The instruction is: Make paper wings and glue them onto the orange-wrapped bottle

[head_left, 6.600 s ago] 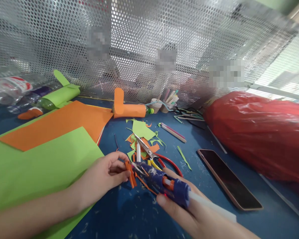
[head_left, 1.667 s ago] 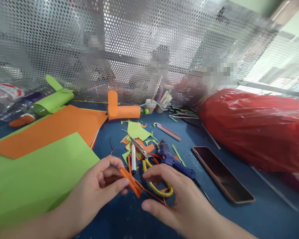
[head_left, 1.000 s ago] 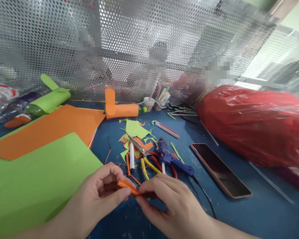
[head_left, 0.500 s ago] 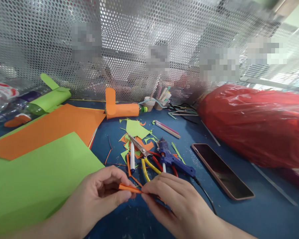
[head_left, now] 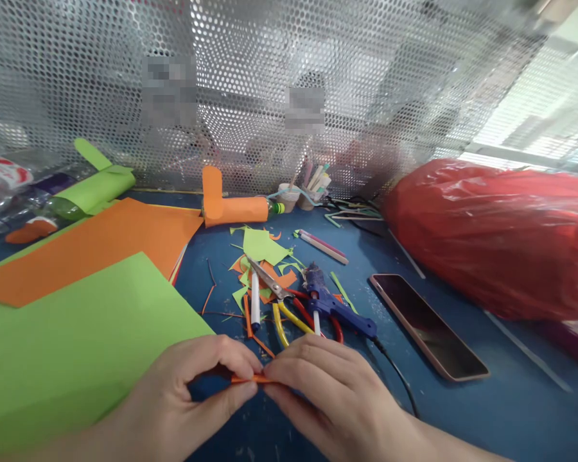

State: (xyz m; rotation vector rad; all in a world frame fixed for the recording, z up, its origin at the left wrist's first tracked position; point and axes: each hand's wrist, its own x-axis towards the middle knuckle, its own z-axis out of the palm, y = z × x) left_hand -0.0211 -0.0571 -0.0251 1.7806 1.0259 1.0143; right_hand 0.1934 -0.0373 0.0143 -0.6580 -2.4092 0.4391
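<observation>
A narrow folded strip of orange paper (head_left: 260, 378) is pinched between both hands above the blue table. My left hand (head_left: 197, 385) grips its left part between thumb and fingers. The right end sits in the pinch of my right hand (head_left: 332, 385), mostly hidden by the fingers. Just beyond lie scissors (head_left: 272, 282), yellow-handled pliers (head_left: 280, 326), a white marker (head_left: 255, 301) and a blue glue gun (head_left: 337, 308) with a glue stick. Green and orange paper scraps (head_left: 260, 247) are scattered behind and under these tools.
Green sheets (head_left: 87, 346) and orange sheets (head_left: 110, 250) cover the left side. An orange-wrapped bottle (head_left: 241, 210) and a green-wrapped bottle (head_left: 96, 189) lie at the back. Rightward are a phone (head_left: 428, 327) and a big red plastic bag (head_left: 491, 237). A perforated metal panel (head_left: 250, 96) stands behind.
My left fingers have shifted along the orange strip and now press close against my right fingertips. The strip is lower and less of it shows.
</observation>
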